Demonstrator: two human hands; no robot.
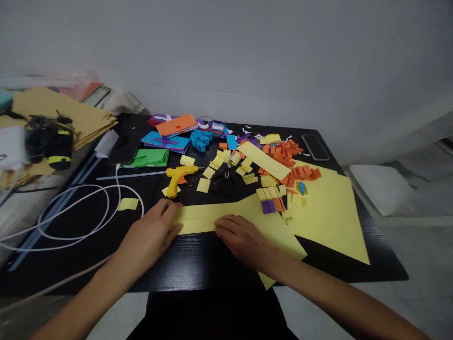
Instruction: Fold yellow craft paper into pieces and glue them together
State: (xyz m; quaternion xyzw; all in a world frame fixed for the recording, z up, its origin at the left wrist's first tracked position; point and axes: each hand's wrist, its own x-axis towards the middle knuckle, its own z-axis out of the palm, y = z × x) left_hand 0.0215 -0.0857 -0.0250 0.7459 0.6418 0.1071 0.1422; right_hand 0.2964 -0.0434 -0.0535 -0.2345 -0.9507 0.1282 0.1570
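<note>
A long yellow paper strip [208, 215] lies folded along the near side of the black table [198, 264]. My left hand [150, 236] rests on its left end, fingers stretched flat and pressing the paper down. My right hand [244, 241] lies on the strip's middle, fingers flat on the fold. A yellow glue gun [179, 177] sits just beyond my left hand, and black scissors [223, 178] lie beyond the strip's middle.
A large yellow sheet [329, 217] covers the table's right side. Several small yellow, orange and purple paper pieces [279, 182] are scattered mid-table, with coloured paper stacks [170, 137] behind. A phone [314, 146] lies far right, a white cable [78, 212] loops at left.
</note>
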